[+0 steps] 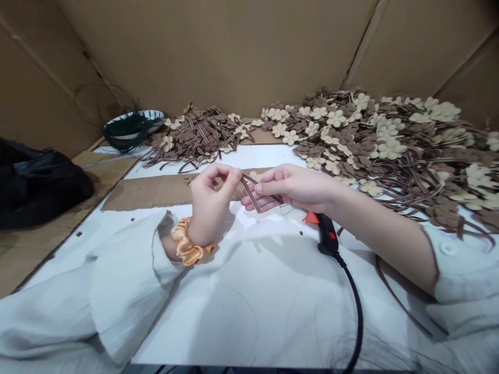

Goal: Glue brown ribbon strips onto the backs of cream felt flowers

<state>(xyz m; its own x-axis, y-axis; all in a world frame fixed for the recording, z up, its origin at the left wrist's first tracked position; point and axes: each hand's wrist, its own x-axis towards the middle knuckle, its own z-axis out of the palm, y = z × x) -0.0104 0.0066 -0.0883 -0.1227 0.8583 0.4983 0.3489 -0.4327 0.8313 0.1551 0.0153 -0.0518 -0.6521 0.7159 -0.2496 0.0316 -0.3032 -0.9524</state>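
A narrow brown ribbon with pale stitched edges (pixel 251 193) is stretched in a folded loop between my hands. My left hand (pixel 214 200), an orange scrunchie (pixel 190 243) round its wrist, pinches one end between thumb and forefinger. Its other part lies across the fingers of my right hand (pixel 290 187), thumb pressed down on it. Below my right wrist a glue gun (pixel 327 236) with a black handle and orange trigger rests on the white board (pixel 234 291); its front is partly hidden by the hand. A strip of cardboard (pixel 152 192) lies behind my hands.
Piles of brown and cream felt flowers (pixel 335 119) with ribbons spread along the back and right. A bowl (pixel 156 115) holding dark green strands stands at back left. A black bag (pixel 42 182) lies at the left. The glue gun's cable (pixel 356 311) runs toward the front edge.
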